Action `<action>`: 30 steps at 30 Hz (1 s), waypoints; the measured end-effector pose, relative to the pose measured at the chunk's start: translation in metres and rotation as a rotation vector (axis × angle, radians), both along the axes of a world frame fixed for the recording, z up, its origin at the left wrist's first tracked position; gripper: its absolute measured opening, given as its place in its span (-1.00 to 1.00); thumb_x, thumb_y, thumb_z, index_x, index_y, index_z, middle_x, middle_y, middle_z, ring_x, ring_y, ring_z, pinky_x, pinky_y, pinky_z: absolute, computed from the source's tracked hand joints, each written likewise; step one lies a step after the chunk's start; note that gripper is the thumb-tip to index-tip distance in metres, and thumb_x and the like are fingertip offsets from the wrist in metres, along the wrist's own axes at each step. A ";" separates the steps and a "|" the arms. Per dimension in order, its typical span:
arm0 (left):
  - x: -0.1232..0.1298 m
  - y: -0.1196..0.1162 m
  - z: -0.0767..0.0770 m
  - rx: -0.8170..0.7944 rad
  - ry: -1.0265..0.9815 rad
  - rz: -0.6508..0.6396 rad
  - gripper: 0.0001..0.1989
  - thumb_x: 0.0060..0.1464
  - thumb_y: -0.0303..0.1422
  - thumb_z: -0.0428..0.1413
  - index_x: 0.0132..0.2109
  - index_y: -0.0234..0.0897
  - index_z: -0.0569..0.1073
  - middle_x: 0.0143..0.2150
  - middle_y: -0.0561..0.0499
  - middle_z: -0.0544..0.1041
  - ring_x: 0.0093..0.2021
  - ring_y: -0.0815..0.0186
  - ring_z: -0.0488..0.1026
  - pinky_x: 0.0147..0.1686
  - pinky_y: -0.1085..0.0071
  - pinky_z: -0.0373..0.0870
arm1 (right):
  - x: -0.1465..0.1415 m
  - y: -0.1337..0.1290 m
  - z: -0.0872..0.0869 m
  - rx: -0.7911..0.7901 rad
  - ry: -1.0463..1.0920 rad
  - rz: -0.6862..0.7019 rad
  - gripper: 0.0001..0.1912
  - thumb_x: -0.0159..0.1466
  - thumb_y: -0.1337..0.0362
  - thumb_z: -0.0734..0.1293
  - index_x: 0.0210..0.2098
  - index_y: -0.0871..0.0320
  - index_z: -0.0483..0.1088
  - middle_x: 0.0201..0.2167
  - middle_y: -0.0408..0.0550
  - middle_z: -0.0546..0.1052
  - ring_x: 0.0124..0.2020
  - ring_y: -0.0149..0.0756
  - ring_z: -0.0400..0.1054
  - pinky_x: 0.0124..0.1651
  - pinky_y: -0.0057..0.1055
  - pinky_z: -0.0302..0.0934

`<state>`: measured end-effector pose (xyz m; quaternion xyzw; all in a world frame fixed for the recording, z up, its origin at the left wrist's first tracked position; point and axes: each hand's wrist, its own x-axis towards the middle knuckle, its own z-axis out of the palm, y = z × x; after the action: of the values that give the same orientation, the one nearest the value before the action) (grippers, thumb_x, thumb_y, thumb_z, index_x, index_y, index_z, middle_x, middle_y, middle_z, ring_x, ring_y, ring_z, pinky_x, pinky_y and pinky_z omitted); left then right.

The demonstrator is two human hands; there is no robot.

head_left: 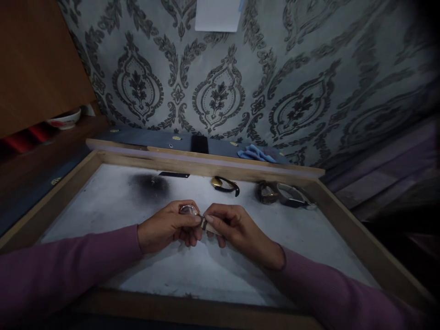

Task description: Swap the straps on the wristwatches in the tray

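My left hand (177, 223) is closed around a wristwatch (188, 210), whose round, shiny face shows above the thumb. My right hand (231, 223) pinches the light-coloured strap (213, 228) that runs out from the watch, with a dark band across it near the thumb tip. Both thumbs meet close together where strap and case join. The fingers hide most of the strap and the underside of the case. Hands and watch are over the white surface of a wood-framed tray (154, 275).
Along the tray's far side lie a dark flat blade-like strip (174, 174), a gold watch with black strap (225, 184), a brown watch (267, 192) and a grey-strapped watch (292, 196). Behind the rim are a black phone (200, 144) and a blue cloth (256, 153).
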<state>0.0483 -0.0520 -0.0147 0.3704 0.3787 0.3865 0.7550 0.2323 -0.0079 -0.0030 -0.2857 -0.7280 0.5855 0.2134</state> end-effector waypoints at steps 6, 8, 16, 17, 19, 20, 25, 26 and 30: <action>0.001 0.002 -0.001 0.030 0.015 0.015 -0.75 -0.01 -0.28 0.23 -0.39 -0.30 0.32 -0.58 0.08 0.47 -0.63 0.48 0.36 -0.59 0.55 0.25 | 0.000 0.000 -0.001 -0.029 0.002 -0.005 -0.64 0.29 0.04 0.28 -0.43 0.22 0.37 -0.55 -0.16 0.41 -0.67 -0.57 0.19 -0.61 -0.57 0.09; 0.001 0.003 -0.001 0.039 0.026 0.023 -0.75 -0.02 -0.27 0.23 -0.39 -0.30 0.32 -0.59 0.08 0.46 -0.64 0.48 0.34 -0.61 0.56 0.23 | 0.000 0.000 -0.002 -0.047 0.002 -0.016 -0.66 0.28 0.05 0.30 -0.41 0.23 0.37 -0.55 -0.15 0.42 -0.67 -0.56 0.21 -0.60 -0.57 0.10; 0.001 0.003 0.000 0.024 0.022 0.034 -0.77 -0.03 -0.29 0.22 -0.39 -0.29 0.31 -0.58 0.09 0.46 -0.63 0.47 0.35 -0.61 0.56 0.24 | -0.001 0.000 -0.004 -0.079 0.012 -0.040 -0.65 0.27 0.03 0.30 -0.40 0.23 0.36 -0.54 -0.14 0.44 -0.67 -0.56 0.23 -0.59 -0.56 0.11; 0.001 0.003 0.000 0.025 0.020 0.035 -0.77 -0.02 -0.30 0.22 -0.39 -0.29 0.31 -0.58 0.09 0.46 -0.64 0.47 0.35 -0.61 0.56 0.23 | -0.001 0.000 -0.005 -0.079 0.014 -0.041 -0.65 0.27 0.03 0.30 -0.40 0.23 0.36 -0.54 -0.14 0.45 -0.67 -0.55 0.23 -0.59 -0.56 0.11; 0.001 0.002 -0.001 0.025 0.016 0.039 -0.77 -0.03 -0.30 0.22 -0.39 -0.29 0.31 -0.58 0.08 0.46 -0.64 0.46 0.35 -0.62 0.56 0.22 | -0.001 0.000 -0.005 -0.083 0.011 -0.040 -0.65 0.27 0.02 0.29 -0.39 0.23 0.36 -0.53 -0.13 0.45 -0.67 -0.55 0.23 -0.59 -0.56 0.11; 0.001 0.002 -0.001 0.022 0.015 0.042 -0.77 -0.03 -0.30 0.22 -0.39 -0.29 0.31 -0.58 0.08 0.46 -0.64 0.46 0.35 -0.62 0.56 0.22 | -0.001 0.000 -0.005 -0.085 0.010 -0.041 -0.64 0.28 0.02 0.29 -0.39 0.23 0.36 -0.53 -0.13 0.45 -0.67 -0.55 0.23 -0.60 -0.56 0.11; 0.002 0.004 0.000 0.014 0.002 0.049 -0.78 -0.02 -0.32 0.22 -0.39 -0.29 0.30 -0.58 0.09 0.46 -0.63 0.47 0.35 -0.60 0.56 0.23 | -0.002 -0.001 -0.005 -0.074 0.022 -0.053 -0.64 0.30 0.03 0.25 -0.39 0.23 0.35 -0.52 -0.12 0.46 -0.67 -0.55 0.24 -0.60 -0.57 0.11; 0.002 0.004 0.000 0.015 0.000 0.049 -0.78 -0.02 -0.33 0.22 -0.39 -0.29 0.30 -0.59 0.09 0.46 -0.63 0.47 0.35 -0.60 0.56 0.23 | -0.002 -0.001 -0.005 -0.074 0.024 -0.057 -0.64 0.30 0.03 0.26 -0.39 0.23 0.35 -0.52 -0.12 0.46 -0.67 -0.55 0.24 -0.60 -0.57 0.11; 0.002 0.004 -0.001 0.015 -0.003 0.051 -0.78 -0.03 -0.33 0.22 -0.40 -0.29 0.31 -0.59 0.09 0.46 -0.63 0.46 0.35 -0.61 0.56 0.23 | -0.002 -0.001 -0.006 -0.084 0.031 -0.055 -0.64 0.29 0.03 0.27 -0.39 0.23 0.35 -0.54 -0.13 0.46 -0.69 -0.55 0.23 -0.62 -0.57 0.11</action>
<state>0.0500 -0.0484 -0.0155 0.3657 0.3842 0.4091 0.7425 0.2307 -0.0093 -0.0086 -0.3049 -0.6914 0.6138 0.2286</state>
